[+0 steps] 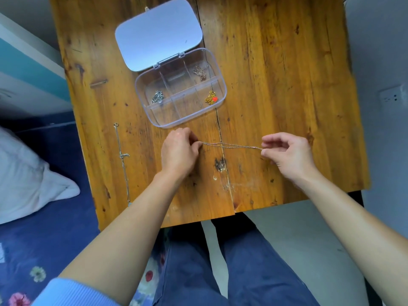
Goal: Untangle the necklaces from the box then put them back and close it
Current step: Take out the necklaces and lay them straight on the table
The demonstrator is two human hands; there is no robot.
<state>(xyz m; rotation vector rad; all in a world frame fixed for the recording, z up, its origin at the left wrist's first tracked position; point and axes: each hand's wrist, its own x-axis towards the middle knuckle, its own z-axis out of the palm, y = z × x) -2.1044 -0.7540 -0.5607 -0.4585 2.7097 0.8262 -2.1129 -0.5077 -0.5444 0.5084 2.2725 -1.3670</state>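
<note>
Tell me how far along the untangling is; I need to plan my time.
Done: one necklace lies straight on the table. In hand: left hand and right hand stretch a thin chain. Left: three bunched chains sit in the open box; then refilling and closing.

Open box [181, 89] mid-table [276, 85]; stretched necklace [231, 145] before it; another necklace [122, 160] left

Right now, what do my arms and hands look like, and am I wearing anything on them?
Both forearms are bare. The left hand and right hand show no rings, watch or gloves. A light blue ribbed sleeve is pushed up on the left arm; no sleeve shows on the right arm.
</note>
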